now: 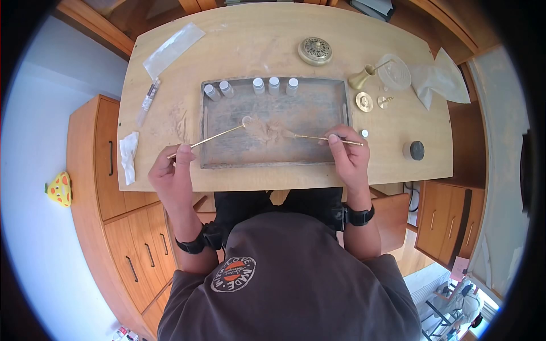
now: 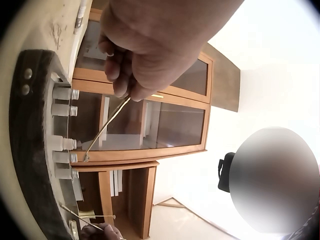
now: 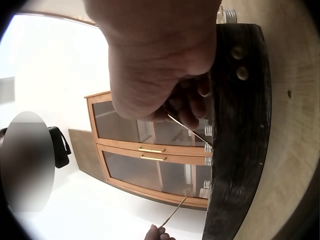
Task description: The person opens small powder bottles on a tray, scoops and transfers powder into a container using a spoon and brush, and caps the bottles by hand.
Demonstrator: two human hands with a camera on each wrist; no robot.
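Note:
My left hand (image 1: 173, 173) pinches a slim brass stick (image 1: 219, 135) between thumb and fingers. Its small round end reaches over the brown powder (image 1: 266, 132) in the middle of a dark wooden tray (image 1: 227, 162). Another slim brass stick (image 1: 318, 137) is held in my right hand (image 1: 350, 159), its tip at the powder's right side. In the left wrist view, the left stick's round tip is well above the tray's rim. The left wrist view also catches the right hand's fingers (image 2: 102, 231) on their stick.
Several small white-capped bottles (image 1: 259, 86) stand along the tray's far side. Beyond it sits a pierced brass burner (image 1: 315, 51). To the right are a brass vase (image 1: 360, 78), a clear bowl (image 1: 394, 75) and a dark-lidded jar (image 1: 415, 150). A crumpled tissue (image 1: 128, 156) lies left.

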